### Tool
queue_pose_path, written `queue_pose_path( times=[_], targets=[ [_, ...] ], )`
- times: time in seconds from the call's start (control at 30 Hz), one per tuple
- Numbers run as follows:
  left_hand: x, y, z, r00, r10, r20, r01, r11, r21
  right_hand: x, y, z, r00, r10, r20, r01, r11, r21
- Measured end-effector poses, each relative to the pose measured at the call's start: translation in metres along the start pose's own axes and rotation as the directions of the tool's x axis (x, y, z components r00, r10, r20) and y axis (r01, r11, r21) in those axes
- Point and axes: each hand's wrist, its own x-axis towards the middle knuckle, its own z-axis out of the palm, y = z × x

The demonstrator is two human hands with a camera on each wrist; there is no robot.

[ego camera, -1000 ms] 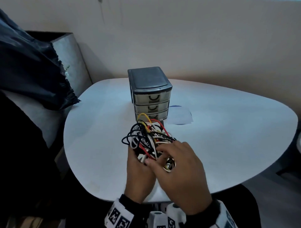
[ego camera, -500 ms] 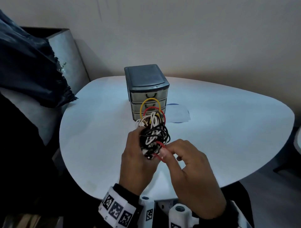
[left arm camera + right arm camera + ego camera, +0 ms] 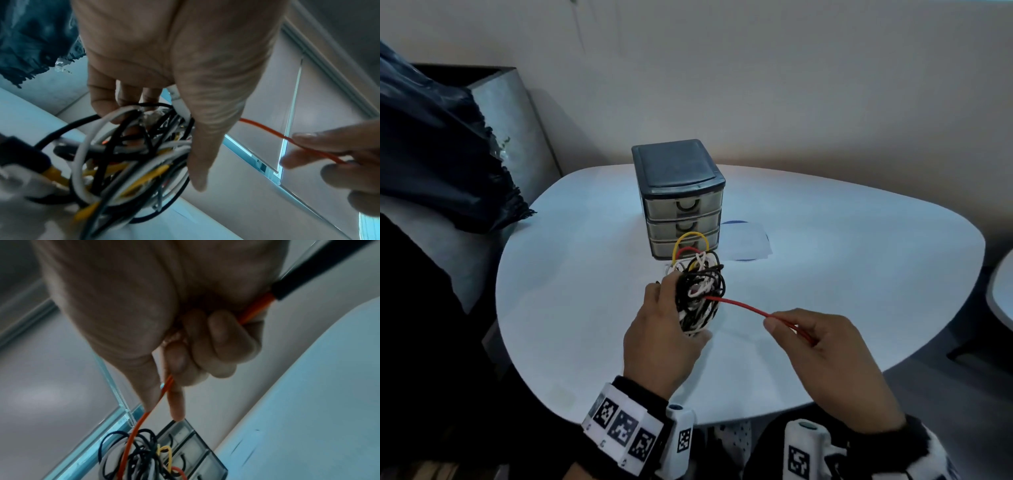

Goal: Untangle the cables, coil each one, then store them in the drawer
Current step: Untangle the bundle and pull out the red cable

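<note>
Red cable (image 3: 736, 303) is stretching out taut from the knot, running from the bundle across to the right hand (image 3: 835, 363), and that hand is pinching it between thumb and forefinger while the other fingers are curling in around the strand. In the right wrist view the same red line is passing through the curled fingers (image 3: 226, 344) and dropping down toward the tangle. Over on the other side, the left hand (image 3: 661, 339) is gripping the tangled bundle of cables (image 3: 698, 294), a mess of black, white and yellow loops, and is holding it up just above the white table (image 3: 571, 301). The left wrist view is showing fingers (image 3: 102, 97) wrapping round the far side of the bundle and the thumb lying along its near side, with a yellow strand (image 3: 141, 177) threading through the middle. Yellow and red loops are poking up out of the top of the knot, right in front of the drawer unit (image 3: 681, 198). That little three-drawer chest is standing upright near the middle of the table, and all three drawers are sitting closed. Just beside it, on its right, a sheet of paper (image 3: 746, 241) is lying flat. A dark cloth (image 3: 445, 161) is hanging at the left edge.
</note>
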Motion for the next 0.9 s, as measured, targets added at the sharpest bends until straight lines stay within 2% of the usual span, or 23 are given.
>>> queue_pose_path(
  times=[0.17,0.33,0.43,0.5,0.57,0.77,0.9],
  targets=[
    [0.002,0.003,-0.017,0.994,0.014,0.109,-0.009,0.999,-0.048,-0.001,0.014,-0.006,0.993,0.103,-0.053,-0.094,0.985,0.142],
    [-0.003,0.003,-0.032,0.997,0.037,0.069,-0.023,0.980,-0.195,0.014,0.050,-0.004,0.977,0.178,-0.118,-0.163,0.978,0.128],
    [0.017,-0.008,-0.028,0.995,-0.073,0.061,0.086,0.962,-0.259,0.025,0.066,-0.002,0.973,0.193,-0.129,-0.184,0.980,0.081],
    [0.035,-0.017,-0.020,0.970,-0.160,0.183,0.217,0.909,-0.357,0.030,0.071,-0.002,0.972,0.197,-0.126,-0.193,0.980,0.048],
    [0.045,-0.024,-0.007,0.942,-0.150,0.301,0.278,0.850,-0.447,0.034,0.071,-0.003,0.972,0.199,-0.125,-0.196,0.980,0.032],
    [0.045,-0.043,0.023,0.958,-0.068,0.280,0.213,0.823,-0.527,0.047,0.077,-0.002,0.972,0.207,-0.109,-0.204,0.978,0.037],
    [0.040,-0.046,0.025,0.957,-0.016,0.290,0.170,0.840,-0.515,0.062,0.075,0.009,0.982,0.169,-0.082,-0.169,0.986,0.011]
  ],
)
